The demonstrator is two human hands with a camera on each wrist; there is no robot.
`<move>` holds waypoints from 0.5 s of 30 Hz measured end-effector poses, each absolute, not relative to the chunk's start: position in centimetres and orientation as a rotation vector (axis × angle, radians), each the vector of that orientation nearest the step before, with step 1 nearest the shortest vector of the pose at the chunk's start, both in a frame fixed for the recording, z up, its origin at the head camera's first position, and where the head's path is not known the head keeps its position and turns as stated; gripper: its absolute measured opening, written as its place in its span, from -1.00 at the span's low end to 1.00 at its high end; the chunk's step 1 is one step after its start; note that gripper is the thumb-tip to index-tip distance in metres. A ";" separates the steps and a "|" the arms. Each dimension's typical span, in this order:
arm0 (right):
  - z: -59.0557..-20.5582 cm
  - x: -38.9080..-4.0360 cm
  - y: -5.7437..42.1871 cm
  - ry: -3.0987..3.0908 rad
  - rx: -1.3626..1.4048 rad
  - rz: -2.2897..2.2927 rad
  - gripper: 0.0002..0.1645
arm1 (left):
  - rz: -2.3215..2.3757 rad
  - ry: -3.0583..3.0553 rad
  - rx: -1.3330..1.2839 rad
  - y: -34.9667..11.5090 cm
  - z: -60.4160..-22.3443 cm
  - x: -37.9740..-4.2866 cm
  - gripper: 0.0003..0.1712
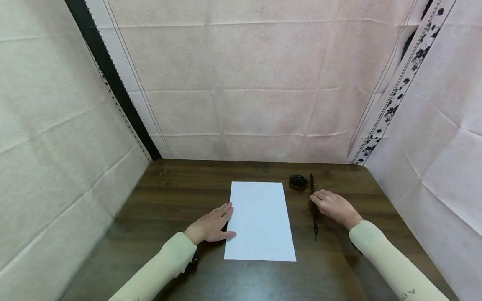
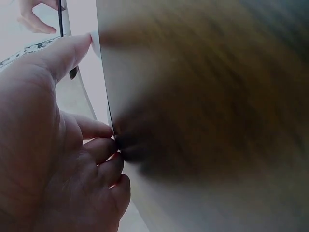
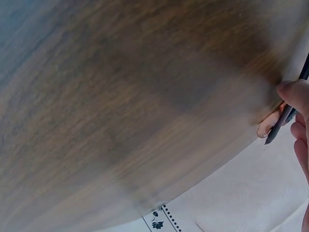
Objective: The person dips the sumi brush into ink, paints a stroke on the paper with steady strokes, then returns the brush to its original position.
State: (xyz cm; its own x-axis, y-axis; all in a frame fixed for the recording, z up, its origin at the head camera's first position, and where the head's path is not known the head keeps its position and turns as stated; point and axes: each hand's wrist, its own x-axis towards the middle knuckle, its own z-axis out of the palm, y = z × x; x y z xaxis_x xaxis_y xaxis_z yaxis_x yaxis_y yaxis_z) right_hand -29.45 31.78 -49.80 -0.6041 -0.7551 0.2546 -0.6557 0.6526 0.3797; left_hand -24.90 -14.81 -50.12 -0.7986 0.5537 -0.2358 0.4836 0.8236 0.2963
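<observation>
A blank white sheet of paper lies upright on the brown wooden table. My left hand rests at its left edge, thumb spread from the fingers and their tips on the paper; the left wrist view shows the fingertips right along that edge. To the right of the sheet, my right hand pinches a slim dark calligraphy brush between thumb and fingers. Its pointed end is toward the back of the table. In the right wrist view the brush slants past the thumb.
A small brown dish with glossy black contents stands behind the sheet's right side, close to the brush's pointed end. Pale cloth walls surround the wooden table at the back and both sides.
</observation>
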 end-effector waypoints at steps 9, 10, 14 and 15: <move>-50.0 -29.8 31.3 -2.391 1.128 -0.524 -0.54 | 0.334 2.680 0.769 -14.8 -49.9 -25.1 0.09; -50.0 -29.9 31.2 -2.378 1.132 -0.545 -0.53 | 0.336 2.679 0.767 -14.7 -49.9 -25.1 0.09; -50.2 -30.0 31.2 -2.326 1.155 -0.616 -0.51 | 0.328 2.678 0.768 -14.8 -50.0 -25.1 0.10; -50.3 -30.1 31.2 -2.322 1.161 -0.625 -0.51 | 0.326 2.678 0.770 -14.7 -50.1 -25.1 0.10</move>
